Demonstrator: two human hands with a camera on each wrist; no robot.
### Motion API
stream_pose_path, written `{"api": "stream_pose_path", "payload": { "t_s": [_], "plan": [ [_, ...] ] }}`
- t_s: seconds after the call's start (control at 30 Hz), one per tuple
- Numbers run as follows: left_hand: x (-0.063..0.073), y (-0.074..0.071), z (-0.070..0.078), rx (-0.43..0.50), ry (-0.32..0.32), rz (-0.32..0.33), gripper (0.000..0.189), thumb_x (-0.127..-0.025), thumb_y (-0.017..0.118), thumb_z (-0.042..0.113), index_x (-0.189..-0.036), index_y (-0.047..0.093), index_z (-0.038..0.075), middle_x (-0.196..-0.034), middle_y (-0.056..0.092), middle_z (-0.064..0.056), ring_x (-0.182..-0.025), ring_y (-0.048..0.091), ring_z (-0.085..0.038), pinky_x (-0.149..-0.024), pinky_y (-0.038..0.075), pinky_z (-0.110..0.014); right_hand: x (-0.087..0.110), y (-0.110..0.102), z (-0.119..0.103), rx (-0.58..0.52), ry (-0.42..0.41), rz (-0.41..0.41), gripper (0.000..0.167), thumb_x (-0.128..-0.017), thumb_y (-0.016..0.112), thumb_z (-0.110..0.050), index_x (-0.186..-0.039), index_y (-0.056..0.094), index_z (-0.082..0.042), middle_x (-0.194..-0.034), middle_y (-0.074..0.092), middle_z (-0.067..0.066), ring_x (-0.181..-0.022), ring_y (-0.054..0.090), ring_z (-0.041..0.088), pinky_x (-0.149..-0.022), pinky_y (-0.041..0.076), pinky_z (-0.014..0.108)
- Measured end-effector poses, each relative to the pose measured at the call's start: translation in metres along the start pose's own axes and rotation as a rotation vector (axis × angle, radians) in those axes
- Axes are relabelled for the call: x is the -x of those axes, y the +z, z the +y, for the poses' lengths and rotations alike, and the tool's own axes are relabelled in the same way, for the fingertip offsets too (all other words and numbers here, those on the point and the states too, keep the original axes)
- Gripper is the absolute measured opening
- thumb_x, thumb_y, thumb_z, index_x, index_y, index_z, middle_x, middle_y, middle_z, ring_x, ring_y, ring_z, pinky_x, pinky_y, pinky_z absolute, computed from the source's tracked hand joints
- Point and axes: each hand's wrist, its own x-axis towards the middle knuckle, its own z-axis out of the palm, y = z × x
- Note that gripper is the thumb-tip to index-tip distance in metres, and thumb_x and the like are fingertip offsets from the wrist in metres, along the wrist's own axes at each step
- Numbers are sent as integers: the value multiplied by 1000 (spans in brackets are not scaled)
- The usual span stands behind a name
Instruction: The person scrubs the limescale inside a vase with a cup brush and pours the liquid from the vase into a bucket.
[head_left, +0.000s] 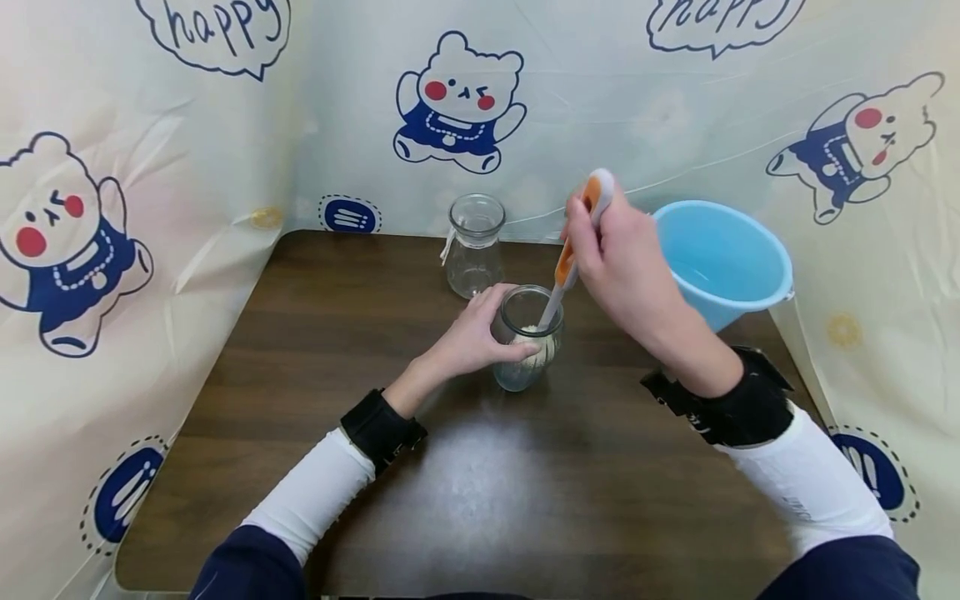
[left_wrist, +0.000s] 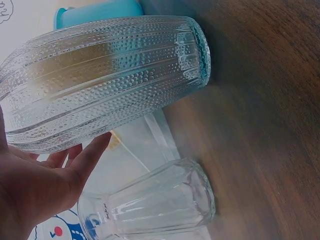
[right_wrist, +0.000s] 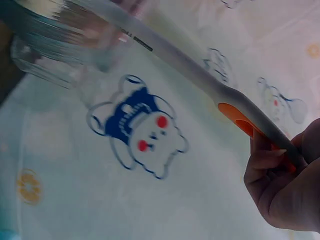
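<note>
My left hand grips a ribbed, dotted clear glass jar around its side, thumb at the front and fingers behind. My right hand holds the orange and grey-white handle of a bottle brush from above. The brush slants down through the jar's mouth, and its pale cream head shows through the glass. In the right wrist view, fingers curl round the end of the long handle. In the left wrist view, the jar shows its textured wall, with the cream head blurred inside.
A clear glass vase with a string tied at its neck stands just behind the jar. At the right back of the brown wooden table is a light blue bucket. A bear-printed cloth hangs around the table.
</note>
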Motion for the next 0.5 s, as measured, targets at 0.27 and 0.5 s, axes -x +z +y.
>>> {"api": "stream_pose_path", "payload": {
  "t_s": [0.27, 0.5],
  "plan": [
    [2, 2, 0, 10, -14, -14, 83, -80, 84, 47, -148, 47, 16, -141, 54, -4, -130, 46, -24, -104, 44, -51, 4, -11, -11, -30, -58, 22, 27, -110, 49, -18, -110, 55, 7, -87, 69, 12, -65, 66, 18, -58, 56, 24],
    [0, 0, 0, 3, -10, -1, 83, -79, 85, 47, -148, 48, 16, -141, 54, -4, -131, 46, -25, -104, 45, -51, 0, -20, -15, -87, -47, 67, 28, -110, 48, -20, -108, 57, 6, -85, 70, 10, -52, 59, 10, -51, 50, 17]
  ]
}}
